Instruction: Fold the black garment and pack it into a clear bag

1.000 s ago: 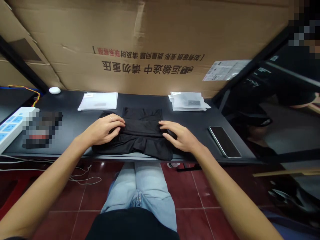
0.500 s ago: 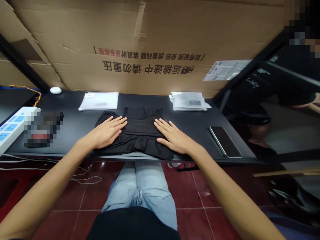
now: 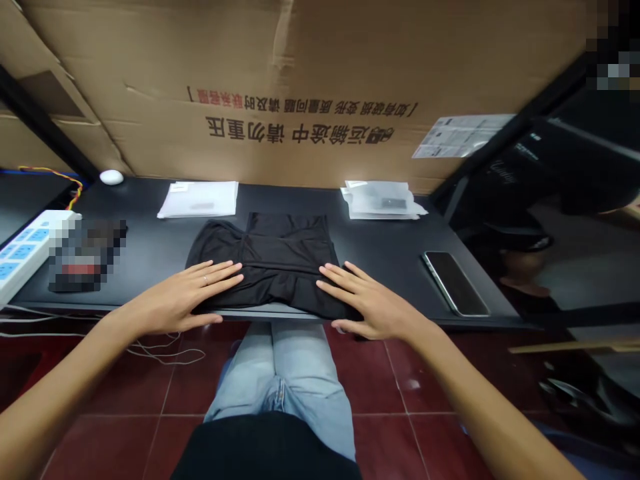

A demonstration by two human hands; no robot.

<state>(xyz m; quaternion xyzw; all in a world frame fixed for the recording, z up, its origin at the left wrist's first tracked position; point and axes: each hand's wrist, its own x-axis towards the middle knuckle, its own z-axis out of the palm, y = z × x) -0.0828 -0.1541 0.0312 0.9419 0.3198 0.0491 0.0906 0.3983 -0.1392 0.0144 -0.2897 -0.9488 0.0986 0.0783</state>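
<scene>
A black garment lies folded on the dark table, its lower edge along the table's front edge. My left hand rests with stretched fingers on its lower left part, the thumb apart over the front edge. On the lower right part lie the fingers of my right hand, also straight and spread, with the thumb pointing inward past the edge. Neither hand grips the cloth. Several creases cross the garment's middle. Its exact kind cannot be made out.
Frosted plastic bags lie at the back left and back right, before a cardboard sheet. A phone is at right. A power strip, a blurred dark item and a white rounded object stand left. Another person sits at far right.
Both hands have slid toward me, from the garment's middle down to its lower edge. They have also moved slightly apart. The garment stays in about the same place.
</scene>
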